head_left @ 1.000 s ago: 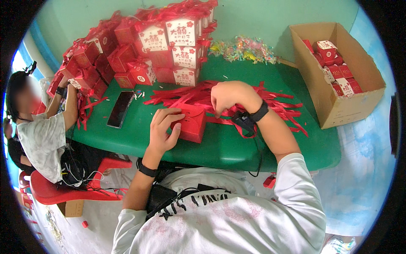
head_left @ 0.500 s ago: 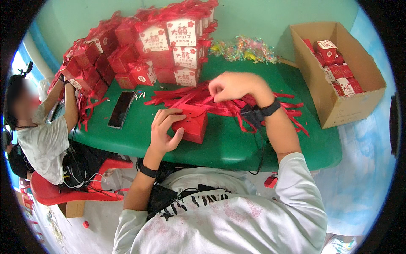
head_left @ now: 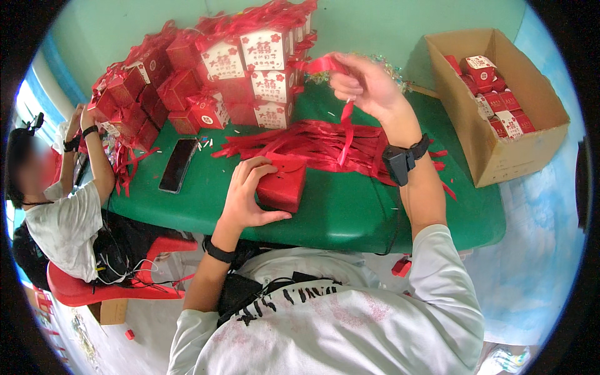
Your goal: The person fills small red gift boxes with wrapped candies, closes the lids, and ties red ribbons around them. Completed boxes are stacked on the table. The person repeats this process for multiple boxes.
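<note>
A small red gift box (head_left: 282, 186) sits on the green table near its front edge. My left hand (head_left: 249, 192) grips it from the left, fingertips on its top and thumb along the near side. Above the table, my right hand (head_left: 369, 87) is closed on a red ribbon (head_left: 347, 122). One end of that ribbon dangles below the fist, and another part sticks out to the left of it. Beneath lies a pile of loose red ribbons (head_left: 306, 142), just behind the box.
Stacked red and white gift boxes (head_left: 269, 87) stand at the back left, topped with ribbons. A phone (head_left: 179, 165) lies left of my box. An open cardboard carton (head_left: 519, 159) holding boxes stands at the right. A co-worker (head_left: 59, 206) sits at the left on a red chair (head_left: 81, 281).
My right hand has lifted from the ribbon pile, up and away, with a ribbon in it. The left thumb has shifted down the box's near side. The co-worker's hands have risen.
</note>
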Motion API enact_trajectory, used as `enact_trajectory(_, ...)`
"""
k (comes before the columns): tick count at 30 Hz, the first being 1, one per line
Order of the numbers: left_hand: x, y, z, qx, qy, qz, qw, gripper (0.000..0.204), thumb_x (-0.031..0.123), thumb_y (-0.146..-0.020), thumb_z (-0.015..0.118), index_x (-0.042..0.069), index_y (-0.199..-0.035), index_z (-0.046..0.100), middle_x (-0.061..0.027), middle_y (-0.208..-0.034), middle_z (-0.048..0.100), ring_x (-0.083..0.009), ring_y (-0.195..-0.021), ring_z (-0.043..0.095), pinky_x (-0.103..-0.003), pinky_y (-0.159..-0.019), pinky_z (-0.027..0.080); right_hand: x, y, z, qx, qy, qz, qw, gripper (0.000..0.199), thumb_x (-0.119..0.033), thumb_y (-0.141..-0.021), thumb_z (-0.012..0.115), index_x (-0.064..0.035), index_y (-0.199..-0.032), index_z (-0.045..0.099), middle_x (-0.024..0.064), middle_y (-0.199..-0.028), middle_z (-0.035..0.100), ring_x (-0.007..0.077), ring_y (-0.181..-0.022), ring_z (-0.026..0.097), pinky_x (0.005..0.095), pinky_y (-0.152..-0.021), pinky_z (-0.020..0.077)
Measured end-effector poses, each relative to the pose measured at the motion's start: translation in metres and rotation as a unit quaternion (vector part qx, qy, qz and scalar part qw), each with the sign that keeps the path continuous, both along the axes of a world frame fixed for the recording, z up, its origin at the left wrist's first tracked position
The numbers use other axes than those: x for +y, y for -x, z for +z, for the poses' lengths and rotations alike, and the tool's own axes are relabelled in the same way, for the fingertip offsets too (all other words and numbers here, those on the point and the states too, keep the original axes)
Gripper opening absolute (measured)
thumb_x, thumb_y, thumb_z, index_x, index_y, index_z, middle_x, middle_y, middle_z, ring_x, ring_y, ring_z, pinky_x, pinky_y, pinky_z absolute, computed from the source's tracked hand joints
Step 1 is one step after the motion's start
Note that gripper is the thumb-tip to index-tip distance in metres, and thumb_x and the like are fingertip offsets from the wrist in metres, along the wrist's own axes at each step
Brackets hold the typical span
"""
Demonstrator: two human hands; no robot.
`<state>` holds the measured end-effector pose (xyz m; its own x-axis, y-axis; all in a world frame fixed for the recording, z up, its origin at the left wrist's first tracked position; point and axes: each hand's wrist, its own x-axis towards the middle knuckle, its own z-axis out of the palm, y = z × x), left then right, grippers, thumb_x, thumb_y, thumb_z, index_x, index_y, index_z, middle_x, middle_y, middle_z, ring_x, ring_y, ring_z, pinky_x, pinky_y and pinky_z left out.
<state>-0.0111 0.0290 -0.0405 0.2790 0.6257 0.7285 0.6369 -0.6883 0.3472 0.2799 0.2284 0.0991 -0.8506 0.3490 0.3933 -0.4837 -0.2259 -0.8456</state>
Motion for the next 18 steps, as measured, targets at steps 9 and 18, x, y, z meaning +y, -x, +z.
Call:
enact_trajectory(9, 0.002, 0.005, -0.005, 0.001, -0.010, -0.006, 1.000, 0.086, 0.055, -0.055, 0.097, 0.006, -0.118, 0.066, -0.0152, -0.128, 0.065, -0.0369, -0.116, 0.064, -0.049, -0.099, 0.050, -0.055, -0.002, 0.032, 0.190, 0.048, -0.138, 0.971, 0.023, -0.019, -0.111, 0.053, -0.0083, -0.126, 0.066, -0.0022, -0.088, 0.050, 0.0077, -0.071, 0.041, 0.0236, -0.057, 0.0343)
enact_trajectory(18, -0.002, -0.002, -0.001, 0.034, -0.034, 0.021, 0.999, 0.077, 0.046, -0.059, 0.093, 0.007, -0.118, 0.064, -0.0143, -0.130, 0.066, -0.0359, -0.120, 0.063, -0.051, -0.107, 0.045, -0.062, -0.015, 0.024, -0.126, -0.249, -0.071, 0.958, 0.045, -0.045, -0.102, 0.067, -0.0049, -0.083, 0.060, -0.0019, -0.071, 0.052, 0.0087, -0.063, 0.044, 0.0273, -0.055, 0.0311)
